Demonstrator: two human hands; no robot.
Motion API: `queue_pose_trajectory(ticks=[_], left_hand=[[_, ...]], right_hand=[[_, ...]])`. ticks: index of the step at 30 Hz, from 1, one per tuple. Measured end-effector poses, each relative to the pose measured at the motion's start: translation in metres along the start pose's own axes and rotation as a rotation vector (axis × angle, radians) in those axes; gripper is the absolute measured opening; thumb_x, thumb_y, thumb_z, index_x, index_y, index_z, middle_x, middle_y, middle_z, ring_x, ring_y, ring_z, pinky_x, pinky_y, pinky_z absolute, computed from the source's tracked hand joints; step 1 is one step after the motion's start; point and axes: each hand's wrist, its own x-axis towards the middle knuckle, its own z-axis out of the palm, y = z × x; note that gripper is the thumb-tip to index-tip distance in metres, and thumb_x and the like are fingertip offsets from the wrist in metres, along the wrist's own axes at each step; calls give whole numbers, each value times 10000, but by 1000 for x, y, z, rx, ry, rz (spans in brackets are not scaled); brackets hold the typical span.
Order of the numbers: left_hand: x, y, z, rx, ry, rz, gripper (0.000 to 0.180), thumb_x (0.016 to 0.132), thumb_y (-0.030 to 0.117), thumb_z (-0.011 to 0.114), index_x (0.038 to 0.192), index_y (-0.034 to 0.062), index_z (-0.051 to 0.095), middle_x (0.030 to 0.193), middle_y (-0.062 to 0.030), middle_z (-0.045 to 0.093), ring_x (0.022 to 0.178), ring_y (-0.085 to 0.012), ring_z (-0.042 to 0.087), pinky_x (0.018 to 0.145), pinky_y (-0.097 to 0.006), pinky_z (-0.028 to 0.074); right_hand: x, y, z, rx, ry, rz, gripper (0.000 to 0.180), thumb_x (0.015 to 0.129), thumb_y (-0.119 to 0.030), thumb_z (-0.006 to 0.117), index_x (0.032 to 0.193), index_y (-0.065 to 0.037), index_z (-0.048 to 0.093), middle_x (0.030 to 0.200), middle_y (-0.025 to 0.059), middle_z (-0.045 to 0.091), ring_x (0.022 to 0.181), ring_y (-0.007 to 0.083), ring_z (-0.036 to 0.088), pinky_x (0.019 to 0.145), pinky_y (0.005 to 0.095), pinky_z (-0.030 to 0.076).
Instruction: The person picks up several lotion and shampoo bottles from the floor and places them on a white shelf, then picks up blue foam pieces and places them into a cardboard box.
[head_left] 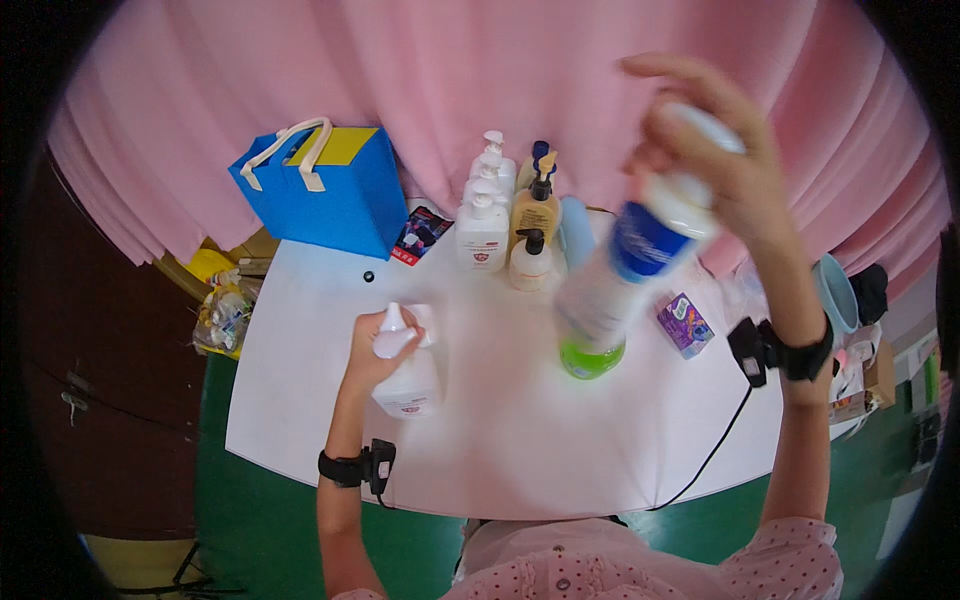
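My left hand, at the left of the table, is closed round the neck of a white pump bottle. Its white pump head shows at the fingers. Raised at the right, my right hand is closed on the white upper end of a tall bottle with a blue band, tilted and smeared by motion. A bright green round part shows at its lower end; whether it belongs to the bottle, I cannot tell. A small purple box lies just right of it.
Several pump bottles stand at the back of the white table: white ones, an amber one, a small black-topped one. A blue bag and a dark card are back left. Pink curtain hangs behind.
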Motion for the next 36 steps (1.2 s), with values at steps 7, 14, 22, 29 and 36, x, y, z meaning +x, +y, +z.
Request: queue_pose_trajectory(ticks=[7, 14, 22, 29, 36], left_hand=[[-15, 0, -2, -21, 57, 71, 97, 684, -64, 565, 734, 10, 529, 826, -75, 582, 763, -139, 534, 691, -261, 418], [-24, 0, -3, 69, 44, 124, 100, 651, -60, 565, 711, 2, 514, 834, -90, 588, 754, -190, 542, 712, -284, 418], [-17, -3, -3, 106, 9, 221, 132, 619, -37, 598, 725, 4, 531, 891, -89, 567, 855, -221, 510, 765, -311, 395], [-17, 6, 0, 278, -68, 168, 371, 570, 54, 657, 912, 30, 516, 1117, -95, 440, 1085, -271, 383, 923, -345, 261], [-15, -6, -19, 180, -206, 13, 792, 547, 208, 715, 1226, 42, 343, 1238, -115, 357, 1214, -297, 235, 1015, -395, 64]], right_hand=[[39, 137, 100, -74, -432, -99, 360, 792, -189, 585, 1118, -74, 485, 899, 104, 606, 850, 180, 583, 760, 310, 444], [61, 132, 99, -721, -454, 12, 369, 704, -297, 651, 939, -32, 545, 845, 151, 583, 796, 289, 569, 701, 350, 447], [42, 135, 83, -565, -451, 16, 331, 627, -170, 705, 836, 39, 556, 751, 162, 552, 643, 228, 560, 570, 299, 444], [2, 70, -22, -505, -225, 100, 344, 654, -88, 693, 953, 1, 548, 862, 104, 573, 771, 181, 551, 666, 272, 463], [-10, 77, -108, -721, -203, 219, 326, 650, -35, 681, 943, -21, 540, 836, 112, 584, 734, 205, 585, 649, 292, 478]])
